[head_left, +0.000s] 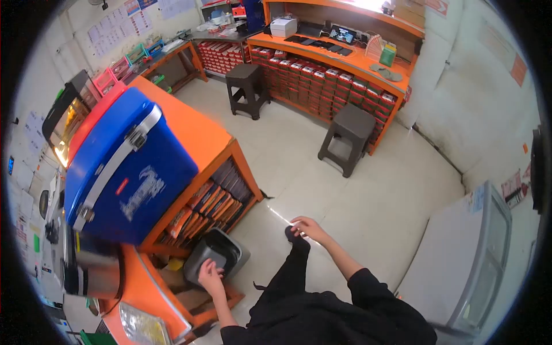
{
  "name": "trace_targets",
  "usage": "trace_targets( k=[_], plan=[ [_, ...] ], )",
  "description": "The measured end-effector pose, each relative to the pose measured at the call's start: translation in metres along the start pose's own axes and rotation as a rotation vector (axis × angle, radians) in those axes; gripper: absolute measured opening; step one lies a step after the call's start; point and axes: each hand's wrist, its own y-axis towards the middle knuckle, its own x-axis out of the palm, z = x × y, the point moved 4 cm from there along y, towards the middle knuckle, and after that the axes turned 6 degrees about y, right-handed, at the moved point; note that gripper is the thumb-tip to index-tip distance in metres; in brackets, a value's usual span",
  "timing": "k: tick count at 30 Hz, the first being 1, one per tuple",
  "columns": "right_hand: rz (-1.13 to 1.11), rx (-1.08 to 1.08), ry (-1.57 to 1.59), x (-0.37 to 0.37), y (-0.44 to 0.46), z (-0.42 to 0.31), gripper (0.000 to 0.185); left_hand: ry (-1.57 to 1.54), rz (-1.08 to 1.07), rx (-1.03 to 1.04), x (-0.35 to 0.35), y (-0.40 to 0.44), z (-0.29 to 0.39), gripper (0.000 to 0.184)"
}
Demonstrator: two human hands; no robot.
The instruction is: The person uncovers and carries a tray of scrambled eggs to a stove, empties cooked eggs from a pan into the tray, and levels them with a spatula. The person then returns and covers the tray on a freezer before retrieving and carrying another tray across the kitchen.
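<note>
My left hand (211, 273) hangs in front of a grey waste bin (238, 253), its fingers loosely bent and apart with nothing in them. Whether it touches the bin cannot be told from here. Out over the pale floor, above my dark shoe (290, 233), my right hand (309, 228) is held with loosely curled, parted fingers and no object. A large blue cooler box (155, 167) with metal latches rests on the orange counter (201, 123), beyond my left hand.
Two dark plastic stools (247, 86) stand ahead on the floor. Behind them, an orange workbench (368, 66) holds a white printer (283, 27) and phones, with red boxes below. A chest freezer (448, 253) is at the right. A steel container (98, 267) stands at the left.
</note>
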Motion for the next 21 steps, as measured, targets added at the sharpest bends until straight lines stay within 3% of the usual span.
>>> trace_targets(
  k=[1,2,3,4,5,7,8,9,10,11,12,13,14,15,17,19,21],
  plan=[
    [0.091,0.035,0.027,-0.04,0.029,0.012,0.025,0.083,-0.06,0.009,0.034,0.023,0.013,0.015],
    [0.226,-0.087,-0.136,-0.096,0.065,0.051,0.023,0.161,-0.122,0.024,0.073,0.049,0.031,0.014],
    [0.469,-0.159,-0.488,-0.143,0.077,0.081,0.021,0.179,-0.163,-0.026,0.108,0.07,0.057,0.017],
    [0.556,-0.08,-0.776,-0.176,0.068,0.09,0.025,0.301,-0.207,0.008,0.145,0.099,0.06,0.021],
    [0.431,-0.344,-1.521,-0.239,0.075,0.197,0.024,0.335,-0.246,0.071,0.175,0.122,0.089,0.023],
    [0.097,0.128,-1.427,-0.262,0.002,0.184,0.021,0.218,-0.258,0.201,0.24,0.162,0.144,0.024],
    [-0.029,0.142,-1.277,-0.285,-0.022,0.201,0.024,0.076,-0.222,0.265,0.268,0.179,0.169,0.025],
    [0.035,0.098,-1.15,-0.281,-0.04,0.164,0.025,-0.022,-0.189,0.334,0.292,0.193,0.207,0.023],
    [0.035,0.624,-1.235,-0.284,-0.043,0.148,0.025,-0.109,-0.151,0.403,0.308,0.207,0.237,0.022],
    [0.084,0.58,-1.226,-0.311,-0.047,0.203,0.023,0.02,-0.097,0.658,0.336,0.232,0.239,0.019],
    [0.132,0.534,-1.217,-0.337,-0.049,0.254,0.021,0.113,-0.204,0.635,0.355,0.257,0.243,0.017],
    [0.179,0.488,-1.207,-0.335,-0.041,0.248,0.018,0.209,-0.311,0.617,0.375,0.281,0.247,0.018],
    [0.343,0.894,-0.847,-0.331,-0.019,0.195,0.018,0.236,-0.558,0.307,0.388,0.3,0.272,0.02],
    [0.419,0.988,-0.716,-0.327,0.029,0.152,0.018,0.248,-0.792,-0.011,0.403,0.32,0.281,0.023],
    [0.471,0.992,-0.63,-0.342,0.128,0.109,0.018,0.146,-0.848,-0.142,0.44,0.385,0.278,0.031],
    [0.493,0.934,-0.595,-0.373,0.228,0.068,0.018,0.249,-0.76,0.027,0.484,0.448,0.274,0.039],
    [0.507,0.828,-0.581,-0.407,0.334,0.021,0.018,0.594,-0.474,0.466,0.51,0.497,0.271,0.048]
  ],
)
